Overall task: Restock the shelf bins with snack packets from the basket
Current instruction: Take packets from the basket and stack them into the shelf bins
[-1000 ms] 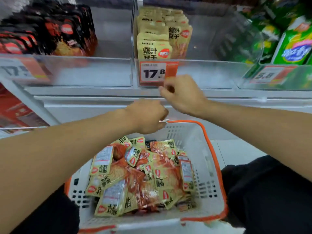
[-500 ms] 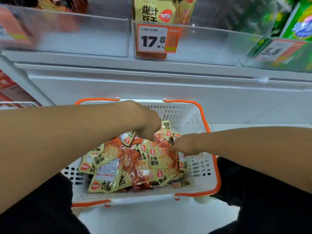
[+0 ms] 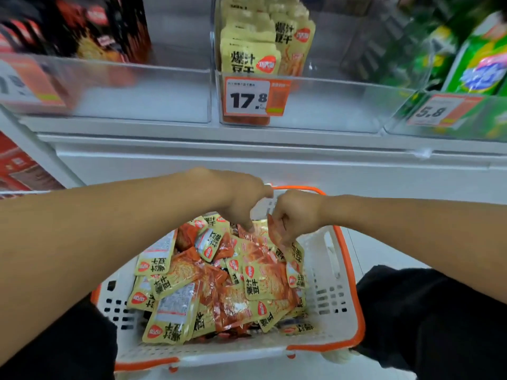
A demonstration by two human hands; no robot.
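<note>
A white basket (image 3: 333, 272) with an orange rim sits on my lap, heaped with several yellow-and-orange snack packets (image 3: 219, 283). My left hand (image 3: 241, 200) reaches over the far end of the pile, fingers pointing down and touching a packet. My right hand (image 3: 295, 215) is beside it, fingers curled and pinching the top edge of an orange packet (image 3: 274, 231) at the pile's far right. Above, the clear middle shelf bin (image 3: 315, 105) holds upright rows of the same yellow packets (image 3: 249, 58) behind a 17.8 price tag (image 3: 248, 97).
The left clear bin (image 3: 137, 94) holds dark red and black packets (image 3: 96, 28) at its back. The right bin (image 3: 466, 116), tagged 5.8, holds green bags (image 3: 482, 64). A white shelf front (image 3: 247, 160) runs below the bins. Red boxes (image 3: 16, 165) show at the lower left.
Both hands came down from the price tag area into the basket. Since half a second ago they have shifted toward the far end of the pile, and the right hand has pinched a packet.
</note>
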